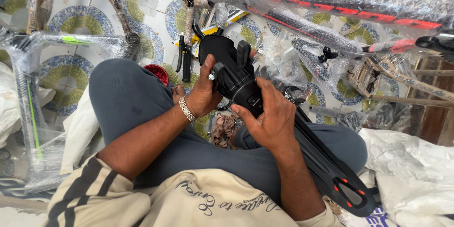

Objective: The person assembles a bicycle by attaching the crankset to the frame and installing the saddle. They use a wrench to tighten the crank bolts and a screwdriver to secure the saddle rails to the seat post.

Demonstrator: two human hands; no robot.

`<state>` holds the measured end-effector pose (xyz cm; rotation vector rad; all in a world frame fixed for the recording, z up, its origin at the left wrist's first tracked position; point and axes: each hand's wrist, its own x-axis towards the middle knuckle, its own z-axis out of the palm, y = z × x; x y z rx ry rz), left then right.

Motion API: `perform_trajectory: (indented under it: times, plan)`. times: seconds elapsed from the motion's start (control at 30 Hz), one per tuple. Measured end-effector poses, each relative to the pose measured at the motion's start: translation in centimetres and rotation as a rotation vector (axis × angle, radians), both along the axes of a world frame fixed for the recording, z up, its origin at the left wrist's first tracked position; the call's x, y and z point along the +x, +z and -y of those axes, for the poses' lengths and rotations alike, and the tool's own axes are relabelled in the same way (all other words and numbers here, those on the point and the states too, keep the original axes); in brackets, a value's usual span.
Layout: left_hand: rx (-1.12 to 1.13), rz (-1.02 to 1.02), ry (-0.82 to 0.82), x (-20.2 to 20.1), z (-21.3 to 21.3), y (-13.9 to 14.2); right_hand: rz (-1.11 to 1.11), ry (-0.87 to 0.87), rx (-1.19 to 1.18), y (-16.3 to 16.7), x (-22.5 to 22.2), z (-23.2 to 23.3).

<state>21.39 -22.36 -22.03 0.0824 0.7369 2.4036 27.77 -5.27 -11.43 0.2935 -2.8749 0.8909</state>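
Left hand (204,90) clenched round the black mounting block (231,73) of a long black plastic mudguard (326,170), thumb on top. Right hand (272,118) gripping the same mudguard just below, fingers wrapped over it. Held above the lap. Beyond the hands, a wrapped red-and-black bicycle frame (331,0) on the tiled floor (75,19).

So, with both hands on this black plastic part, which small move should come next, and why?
Probably press the smaller black clip piece home with the left hand, while the right hand steadies the long black mudguard. The clip sits at the mudguard's top end, apparently not fully seated.
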Motion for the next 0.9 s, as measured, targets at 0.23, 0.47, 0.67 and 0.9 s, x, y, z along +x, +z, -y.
perform_trajectory:
  times: [0.23, 0.47, 0.67, 0.9]
  plan:
    - [0.099, -0.066, -0.073, -0.5, 0.0, 1.7, -0.039, 0.060, 0.036, 0.0, 0.2, -0.3]
    - [0.112, -0.002, -0.148, -0.8, 0.2, 1.3, -0.008, 0.052, 0.060, -0.1, -0.1, -0.5]
    - [-0.178, 0.201, 0.010, -0.7, -1.2, 0.2, 0.072, -0.126, 0.059, -0.3, -0.4, 0.6]
    - [-0.347, -0.116, 0.058, -0.1, -0.5, 0.1, -0.106, -0.078, 0.099, -0.7, 0.1, 0.4]
